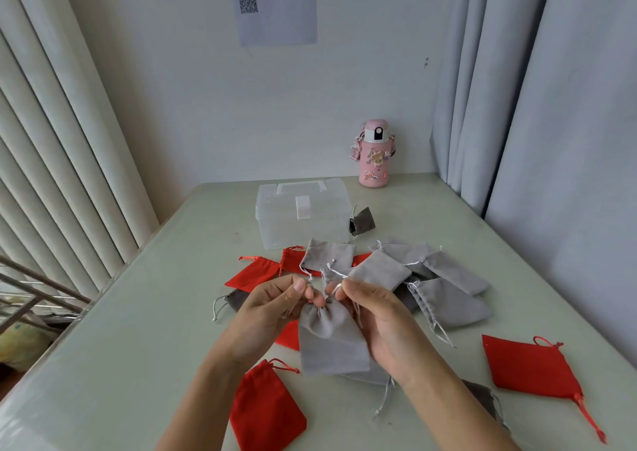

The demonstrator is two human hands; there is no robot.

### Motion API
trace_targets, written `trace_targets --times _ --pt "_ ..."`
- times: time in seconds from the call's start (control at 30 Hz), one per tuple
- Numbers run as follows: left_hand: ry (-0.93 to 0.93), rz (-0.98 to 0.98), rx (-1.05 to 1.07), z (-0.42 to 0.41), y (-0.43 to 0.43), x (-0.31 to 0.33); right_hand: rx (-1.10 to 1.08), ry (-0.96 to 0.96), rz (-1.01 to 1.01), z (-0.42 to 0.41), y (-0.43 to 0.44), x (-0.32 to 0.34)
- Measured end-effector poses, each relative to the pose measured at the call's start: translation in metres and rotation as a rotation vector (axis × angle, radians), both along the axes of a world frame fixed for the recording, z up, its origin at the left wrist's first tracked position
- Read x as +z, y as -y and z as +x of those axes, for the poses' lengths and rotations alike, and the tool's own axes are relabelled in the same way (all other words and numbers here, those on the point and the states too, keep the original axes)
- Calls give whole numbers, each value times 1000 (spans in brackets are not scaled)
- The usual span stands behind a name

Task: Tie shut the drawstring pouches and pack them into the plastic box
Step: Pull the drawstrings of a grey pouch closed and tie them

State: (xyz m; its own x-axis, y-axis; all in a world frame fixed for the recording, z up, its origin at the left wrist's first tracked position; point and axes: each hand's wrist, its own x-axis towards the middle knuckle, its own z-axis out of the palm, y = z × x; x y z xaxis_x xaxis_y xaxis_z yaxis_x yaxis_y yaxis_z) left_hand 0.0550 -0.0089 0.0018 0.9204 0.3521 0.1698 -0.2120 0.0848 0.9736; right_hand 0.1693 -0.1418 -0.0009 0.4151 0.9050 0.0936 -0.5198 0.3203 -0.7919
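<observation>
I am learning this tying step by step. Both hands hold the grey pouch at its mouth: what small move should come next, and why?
Probably cross the two cords and pull them into a knot. The left hand and right hand each seem to pinch a cord at the mouth of the grey pouch, which is already gathered, but I see no knot yet.
</observation>
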Motion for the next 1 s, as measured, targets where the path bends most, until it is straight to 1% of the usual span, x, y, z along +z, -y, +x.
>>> trace_targets --times 0.07,0.13,0.2,0.3,0.4,0.43,0.5,0.63,0.7,0.77,0.8,0.83,0.93,0.97,1.0 --pt "1 0 11 2 2 -1 6 -64 42 0 0 0" --pt "7 2 25 5 2 -3 2 -53 23 0 -1 -1" --pt "24 17 35 7 5 -3 -6 26 7 0 -5 -4" --pt "49 12 10 10 10 -2 -47 108 38 1 -6 -9" --pt "29 13 19 12 11 -5 -153 324 -34 3 -3 -9" --pt "24 17 33 12 10 -6 -169 358 -47 4 -3 -8" --pt "3 44 93 12 7 -8 -153 322 -38 5 -1 -3" --pt "7 97 202 13 7 -7 -54 127 -34 6 2 7" --pt "35 110 227 13 10 -4 -44 44 -84 8 2 6" --pt "59 136 232 13 13 -1 -77 31 -173 8 0 3" --pt "69 152 224 13 15 -1 -112 78 -216 8 -1 1" --pt "75 169 213 13 17 0 -167 170 -268 6 -3 -1" --pt "76 203 180 15 21 0 -358 600 -395 5 -4 -11" --pt "74 201 178 14 21 1 -385 742 -407 6 -4 -12" --pt "72 197 186 14 20 1 -393 845 -414 8 -4 -13"
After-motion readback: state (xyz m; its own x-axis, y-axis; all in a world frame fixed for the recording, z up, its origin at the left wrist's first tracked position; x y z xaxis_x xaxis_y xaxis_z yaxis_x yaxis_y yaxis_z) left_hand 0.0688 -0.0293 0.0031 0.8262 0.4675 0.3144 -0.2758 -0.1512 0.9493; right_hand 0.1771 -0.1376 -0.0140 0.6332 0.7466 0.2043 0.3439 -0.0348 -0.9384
